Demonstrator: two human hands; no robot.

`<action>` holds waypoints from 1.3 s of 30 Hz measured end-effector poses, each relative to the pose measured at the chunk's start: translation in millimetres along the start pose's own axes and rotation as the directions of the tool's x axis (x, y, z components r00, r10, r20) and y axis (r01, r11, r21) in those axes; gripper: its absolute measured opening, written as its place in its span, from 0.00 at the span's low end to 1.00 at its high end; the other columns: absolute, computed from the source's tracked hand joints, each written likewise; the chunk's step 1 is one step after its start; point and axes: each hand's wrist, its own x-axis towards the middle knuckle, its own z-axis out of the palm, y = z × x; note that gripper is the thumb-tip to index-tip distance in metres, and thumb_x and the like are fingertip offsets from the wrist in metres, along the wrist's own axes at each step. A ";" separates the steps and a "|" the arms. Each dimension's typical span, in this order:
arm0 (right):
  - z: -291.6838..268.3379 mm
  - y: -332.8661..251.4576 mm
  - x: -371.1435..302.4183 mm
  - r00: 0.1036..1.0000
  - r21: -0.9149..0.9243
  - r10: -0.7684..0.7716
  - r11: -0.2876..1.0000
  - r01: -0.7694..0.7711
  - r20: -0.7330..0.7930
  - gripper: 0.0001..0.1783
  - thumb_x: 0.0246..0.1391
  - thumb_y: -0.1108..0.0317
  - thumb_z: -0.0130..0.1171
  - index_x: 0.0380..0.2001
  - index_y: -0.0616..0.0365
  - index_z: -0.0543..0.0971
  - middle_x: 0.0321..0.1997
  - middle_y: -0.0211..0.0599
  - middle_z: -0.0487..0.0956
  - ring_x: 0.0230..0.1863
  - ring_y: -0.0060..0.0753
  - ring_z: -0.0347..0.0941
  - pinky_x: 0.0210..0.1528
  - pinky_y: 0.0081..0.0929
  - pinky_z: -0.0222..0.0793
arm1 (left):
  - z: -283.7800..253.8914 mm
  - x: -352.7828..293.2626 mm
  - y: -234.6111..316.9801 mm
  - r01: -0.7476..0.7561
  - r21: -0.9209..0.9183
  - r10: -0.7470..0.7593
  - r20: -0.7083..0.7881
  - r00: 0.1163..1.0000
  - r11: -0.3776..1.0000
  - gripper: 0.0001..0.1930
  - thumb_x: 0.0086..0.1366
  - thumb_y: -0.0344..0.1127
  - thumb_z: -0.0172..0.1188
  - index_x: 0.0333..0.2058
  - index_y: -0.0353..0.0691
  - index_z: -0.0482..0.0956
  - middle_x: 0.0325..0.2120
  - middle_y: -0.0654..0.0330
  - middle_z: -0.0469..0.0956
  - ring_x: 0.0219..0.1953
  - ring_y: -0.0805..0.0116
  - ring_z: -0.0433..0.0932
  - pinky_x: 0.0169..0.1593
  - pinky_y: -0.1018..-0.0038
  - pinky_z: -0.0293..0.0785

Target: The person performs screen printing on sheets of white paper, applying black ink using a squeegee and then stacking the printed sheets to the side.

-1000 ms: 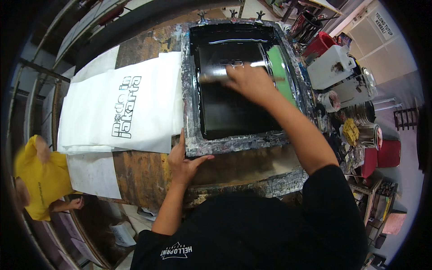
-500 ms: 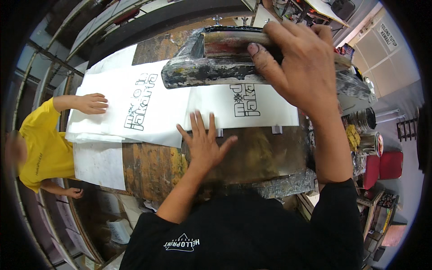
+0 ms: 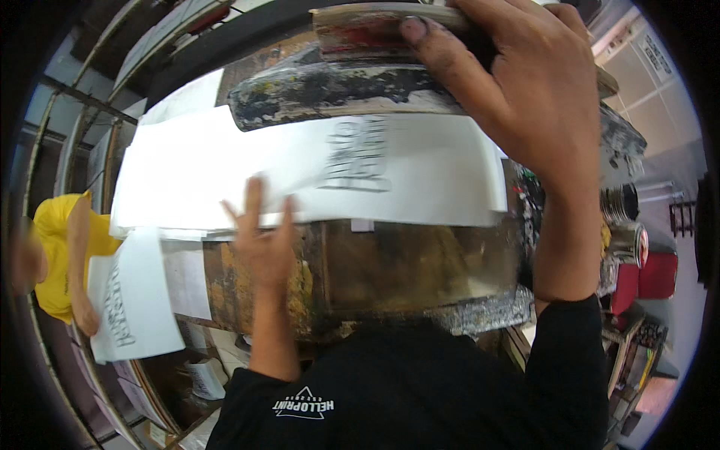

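My right hand [image 3: 529,90] is closed round the wooden handle of a squeegee [image 3: 360,34], its stained thumb along the near side. Just below lies the paint-crusted bar of a printing frame [image 3: 337,94], tilted up over the table; whether my fingers also grip it is hidden. Under the bar a white sheet [image 3: 442,172] with black lettering, smeared by motion, spans the printing spot. My left hand [image 3: 262,232], blurred, has its fingers spread at the near edge of the white sheets [image 3: 180,172]. It appears to hold nothing.
At the far left a person in a yellow shirt [image 3: 56,240] holds a printed sheet [image 3: 139,300] beside the table. A stained work table [image 3: 420,262] lies before me. Metal racks [image 3: 82,94] stand left; cans [image 3: 626,244] and a red chair [image 3: 652,277] are right.
The frame and squeegee have moved farther away with my right hand. My left hand and the printed sheet have shifted left. The co-worker now has a printed sheet in hand.
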 end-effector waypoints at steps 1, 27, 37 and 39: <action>-1.3 0.9 -5.4 0.999 -0.040 -0.036 0.999 0.036 -0.004 0.29 0.67 0.41 0.54 0.26 0.55 0.81 0.21 0.35 0.78 0.24 0.34 0.71 0.44 0.39 0.64 | -22.2 -7.8 -26.0 0.068 0.055 -0.067 -0.010 0.998 0.996 0.28 0.69 0.35 0.72 0.65 0.33 0.79 0.63 0.47 0.81 0.70 0.52 0.76 0.82 0.44 0.32; -2.9 24.0 16.9 0.996 0.024 0.033 0.999 -0.035 0.081 0.42 0.72 0.28 0.43 0.35 0.61 0.80 0.17 0.29 0.75 0.23 0.27 0.72 0.42 0.39 0.74 | 230.5 -37.8 135.0 -0.112 -0.300 0.267 0.545 0.795 0.947 0.30 0.82 0.51 0.43 0.73 0.38 0.69 0.77 0.49 0.60 0.80 0.41 0.52 0.79 0.33 0.40; -14.8 24.6 24.1 0.987 0.099 0.109 0.988 -0.121 0.119 0.38 0.72 0.32 0.44 0.34 0.60 0.80 0.18 0.29 0.75 0.23 0.27 0.71 0.42 0.37 0.74 | 243.3 -62.7 123.6 -0.480 -0.038 0.430 0.510 0.745 0.877 0.30 0.81 0.50 0.44 0.74 0.40 0.68 0.77 0.48 0.59 0.80 0.40 0.52 0.79 0.33 0.39; -13.5 20.5 23.0 0.984 0.110 0.124 0.984 -0.138 0.128 0.38 0.72 0.32 0.44 0.33 0.60 0.80 0.18 0.30 0.75 0.23 0.27 0.70 0.42 0.37 0.74 | 249.6 -67.5 124.3 -0.492 -0.039 0.457 0.440 0.773 0.870 0.30 0.81 0.50 0.44 0.74 0.40 0.68 0.78 0.48 0.59 0.80 0.40 0.52 0.79 0.33 0.39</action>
